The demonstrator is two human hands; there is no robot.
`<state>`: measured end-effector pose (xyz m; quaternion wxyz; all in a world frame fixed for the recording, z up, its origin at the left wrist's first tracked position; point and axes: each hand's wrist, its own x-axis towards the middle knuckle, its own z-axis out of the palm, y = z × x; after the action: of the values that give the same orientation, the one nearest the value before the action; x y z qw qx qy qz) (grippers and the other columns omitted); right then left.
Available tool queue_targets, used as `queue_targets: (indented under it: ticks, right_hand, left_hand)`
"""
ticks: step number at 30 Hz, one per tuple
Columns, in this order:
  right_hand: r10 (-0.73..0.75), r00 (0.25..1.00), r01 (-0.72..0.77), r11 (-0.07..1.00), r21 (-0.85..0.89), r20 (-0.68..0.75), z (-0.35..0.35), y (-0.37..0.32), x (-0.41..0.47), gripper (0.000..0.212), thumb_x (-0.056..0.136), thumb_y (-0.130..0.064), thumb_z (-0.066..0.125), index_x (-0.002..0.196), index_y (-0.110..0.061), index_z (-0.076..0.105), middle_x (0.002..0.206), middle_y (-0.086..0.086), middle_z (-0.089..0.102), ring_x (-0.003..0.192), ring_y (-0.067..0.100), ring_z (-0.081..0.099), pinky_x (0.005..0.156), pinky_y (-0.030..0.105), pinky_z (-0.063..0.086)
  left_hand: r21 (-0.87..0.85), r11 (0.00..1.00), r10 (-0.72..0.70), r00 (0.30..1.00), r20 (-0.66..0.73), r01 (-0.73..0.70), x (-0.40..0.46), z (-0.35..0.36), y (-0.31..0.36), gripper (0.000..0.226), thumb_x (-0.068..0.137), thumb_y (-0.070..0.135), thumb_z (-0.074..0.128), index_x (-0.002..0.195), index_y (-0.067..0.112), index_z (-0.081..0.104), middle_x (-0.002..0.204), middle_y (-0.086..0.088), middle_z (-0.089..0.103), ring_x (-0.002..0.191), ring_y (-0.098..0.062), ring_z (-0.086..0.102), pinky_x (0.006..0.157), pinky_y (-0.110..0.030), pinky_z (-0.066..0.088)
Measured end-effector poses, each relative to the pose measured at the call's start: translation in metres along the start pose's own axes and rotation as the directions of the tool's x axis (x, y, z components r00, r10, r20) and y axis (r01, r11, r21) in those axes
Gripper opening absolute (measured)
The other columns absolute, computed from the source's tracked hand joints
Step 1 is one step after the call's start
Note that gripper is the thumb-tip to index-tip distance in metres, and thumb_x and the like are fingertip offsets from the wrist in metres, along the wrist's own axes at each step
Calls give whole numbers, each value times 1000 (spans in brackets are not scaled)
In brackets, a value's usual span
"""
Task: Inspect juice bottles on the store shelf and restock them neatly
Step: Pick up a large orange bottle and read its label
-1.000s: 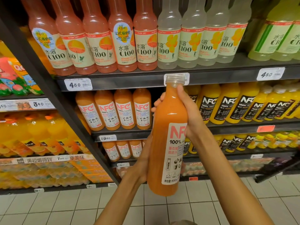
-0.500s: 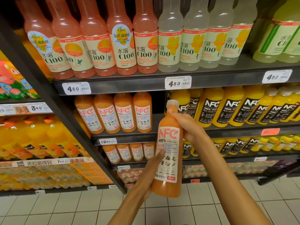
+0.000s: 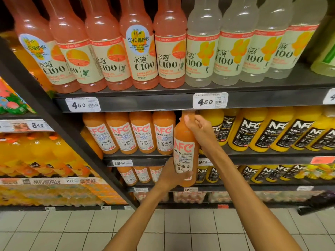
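1. Leftmost, a neighbouring rack [image 3: 21,178] held orange drinks in soft focus; its price strips [image 3: 25,125] were partly cut off at the frame edge and hard to read.
2. On the top shelf [image 3: 181,102], pink bottles [image 3: 101,57] stood in a row, their caps cut off by the top of the frame, and clear bottles [image 3: 233,51] stood to their right.
3. On the middle shelf [image 3: 253,156], four orange juice bottles [image 3: 130,134] stood side by side, their caps hidden behind the shelf edge above.
4. The left hand [image 3: 171,175] cupped the lower part of the held bottle [image 3: 184,147] from behind and the left; its fingers were curled round the base, mostly hidden by the bottle, so how far they spread could not be told.
5. The held bottle, orange with a white label, stood upright in the gap just right of the four matching ones, in front of the middle shelf edge, its base lower than that shelf's lip.
6. The right hand [image 3: 199,129] gripped the neck, fingers wrapped close together round it and covering the cap.
7. Right of it stood yellow bottles [image 3: 272,131] with black labels; the nearest was partly hidden by the right hand and wrist, and the farthest ran out of frame.
8. The lower shelves showed more bottles, blurred and small.
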<state>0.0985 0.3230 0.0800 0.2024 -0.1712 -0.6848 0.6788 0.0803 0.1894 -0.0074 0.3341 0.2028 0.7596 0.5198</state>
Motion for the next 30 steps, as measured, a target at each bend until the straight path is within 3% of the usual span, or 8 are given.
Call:
queue_targets:
  ticks: [7,10,17,19,22,25,27,30]
  right_hand:
    - [-89,995,93,988,-121,42,-5,2,21,28,93,-31,58,70,-18,51,66,-2,59,60,7,61,59,18,50]
    - [-99,990,111,985,-129,98,-7,3,26,4,92,-28,58,91,-24,59,88,-9,66,77,-1,66,66,14,52]
    - [-139,987,151,975,-162,85,-14,5,29,25,92,-21,60,107,-40,52,109,-23,56,96,-11,57,74,5,47]
    - [-173,984,178,960,-215,44,-14,4,29,29,91,-19,61,115,-34,52,116,-18,56,105,-3,55,81,7,46]
    - [-201,977,176,946,-272,-66,-16,2,25,38,88,-18,65,124,-20,54,129,-2,56,120,14,51,96,26,46]
    - [-186,977,128,906,-404,-108,-15,4,22,49,85,-22,70,129,-11,52,133,7,54,125,22,48,99,35,46]
    - [-178,979,101,847,-521,-100,-12,9,22,54,85,-25,70,131,-7,50,131,11,55,124,24,48,96,27,43]
    - [-187,973,63,774,-630,-133,-7,15,26,50,87,-26,68,126,0,51,121,17,58,115,28,50,80,15,30]
  left_hand:
    - [-23,1000,-21,978,-209,16,42,5,5,66,75,17,77,131,17,43,129,-2,57,119,-18,53,91,-26,42]
    - [-18,1000,16,967,-255,-21,52,13,8,60,75,13,77,127,13,46,125,-4,60,115,-18,56,91,-24,43]
    - [13,1000,-11,908,-420,18,64,30,9,49,73,16,79,115,8,54,117,-8,65,108,-22,61,84,-24,45]
    - [-76,994,-104,886,-451,78,69,34,9,55,70,17,81,117,5,54,119,-11,63,110,-24,60,90,-29,49]
    - [-195,968,-232,862,-450,159,77,37,9,58,67,14,83,117,0,57,123,-16,59,114,-29,57,97,-43,48]
    - [-241,951,-290,837,-464,195,82,37,8,61,66,21,85,115,1,55,118,-15,59,109,-26,57,95,-39,49]
    - [-328,921,-351,816,-459,211,84,38,9,65,68,19,83,120,3,47,112,-14,59,101,-23,56,87,-30,47]
    - [-426,883,-399,790,-465,196,86,43,13,57,71,15,81,115,3,46,98,-13,59,99,-28,59,83,-30,48]
